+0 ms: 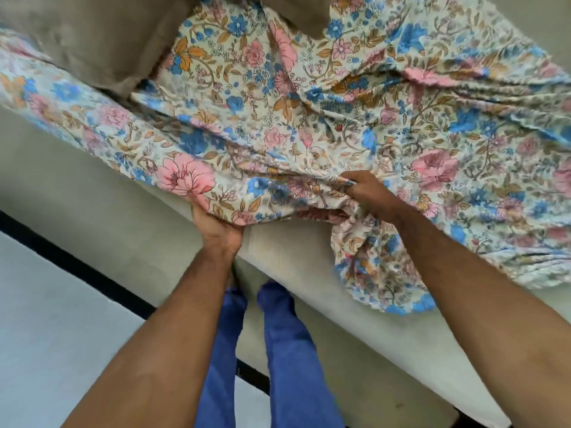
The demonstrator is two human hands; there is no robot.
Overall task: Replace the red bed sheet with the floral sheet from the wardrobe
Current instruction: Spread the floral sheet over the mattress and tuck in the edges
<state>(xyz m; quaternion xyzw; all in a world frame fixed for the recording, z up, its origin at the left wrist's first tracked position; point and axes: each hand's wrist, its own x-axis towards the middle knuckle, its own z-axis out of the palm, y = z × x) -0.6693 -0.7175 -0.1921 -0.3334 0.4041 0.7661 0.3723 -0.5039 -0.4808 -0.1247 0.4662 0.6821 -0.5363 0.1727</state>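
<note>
Pale floor tiles (55,319) with a dark strip run along the near side of a bed whose beige mattress (293,248) shows bare along its edge, seen from above past two legs in blue trousers (287,350). Spread over the top lies the floral sheet (309,103), cream with pink, blue and orange flowers, rumpled into long folds across the middle and spilling in a loose bunch over the near edge on the right. No red sheet shows anywhere, so by my reckoning the old one is already off and the new one is on the bed but not yet laid properly: it still needs pulling flat, squaring to the edges and tucking in. One brown pillow (92,41) rests at the upper left, partly on the sheet; a second brown corner at the top edge may be another pillow, though I cannot tell. Two hands are at work. The left hand (216,223) comes from beneath the hem at the mattress edge, fingers hidden under the cloth, apparently gripping it against the side. The right hand (367,189) pinches a gathered ridge of the fabric on top. One sheet, one mattress, one sure pillow.
</note>
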